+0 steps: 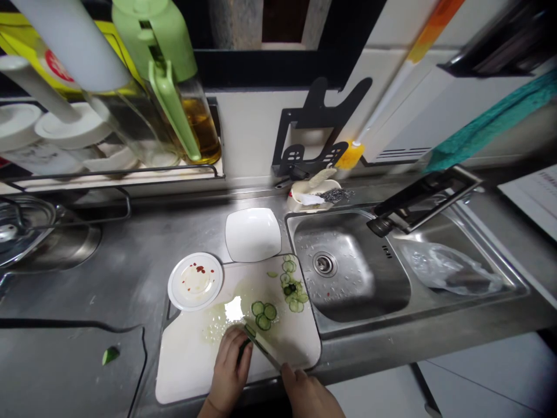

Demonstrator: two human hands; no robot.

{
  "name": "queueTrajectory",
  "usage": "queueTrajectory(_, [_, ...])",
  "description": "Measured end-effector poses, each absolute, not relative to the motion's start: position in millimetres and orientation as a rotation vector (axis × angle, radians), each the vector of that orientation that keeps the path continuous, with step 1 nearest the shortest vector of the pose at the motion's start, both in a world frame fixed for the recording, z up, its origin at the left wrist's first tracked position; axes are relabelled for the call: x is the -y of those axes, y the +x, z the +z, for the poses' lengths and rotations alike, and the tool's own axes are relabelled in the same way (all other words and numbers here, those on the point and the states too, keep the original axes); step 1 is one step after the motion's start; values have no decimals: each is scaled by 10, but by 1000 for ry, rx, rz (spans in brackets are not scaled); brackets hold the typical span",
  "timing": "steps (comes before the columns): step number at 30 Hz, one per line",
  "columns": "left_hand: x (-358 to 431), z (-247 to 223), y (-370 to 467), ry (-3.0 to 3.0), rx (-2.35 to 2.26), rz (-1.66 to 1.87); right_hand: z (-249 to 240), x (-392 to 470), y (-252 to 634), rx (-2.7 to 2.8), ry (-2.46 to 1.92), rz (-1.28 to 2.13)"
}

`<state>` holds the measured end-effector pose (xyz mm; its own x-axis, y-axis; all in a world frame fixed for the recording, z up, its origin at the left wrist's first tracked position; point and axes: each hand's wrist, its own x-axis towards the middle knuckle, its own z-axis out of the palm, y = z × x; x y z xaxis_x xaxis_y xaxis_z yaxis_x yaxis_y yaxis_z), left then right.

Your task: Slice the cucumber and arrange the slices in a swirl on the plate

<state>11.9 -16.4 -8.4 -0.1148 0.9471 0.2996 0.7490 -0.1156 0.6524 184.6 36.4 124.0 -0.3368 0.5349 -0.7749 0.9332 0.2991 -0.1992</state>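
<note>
My left hand is closed around a piece of cucumber on the white cutting board, its fingers bent over the top so most of the piece is hidden. In my right hand is the handle of a knife, whose blade lies against the cucumber's cut end. Several thin cucumber slices rest on the wet board just beyond the blade. More slices are heaped along the board's right edge.
A white plate with red bits overlaps the board's back left corner; a square white dish sits behind it. The steel sink with a black faucet is at right. A cucumber end lies at left; an oil bottle stands on the rack.
</note>
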Motion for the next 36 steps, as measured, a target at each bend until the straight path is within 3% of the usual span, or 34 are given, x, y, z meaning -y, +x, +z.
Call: queueTrajectory(36, [152,-92,121,1834,-1817,1035,722,-324,1594,-2271,1463,-697])
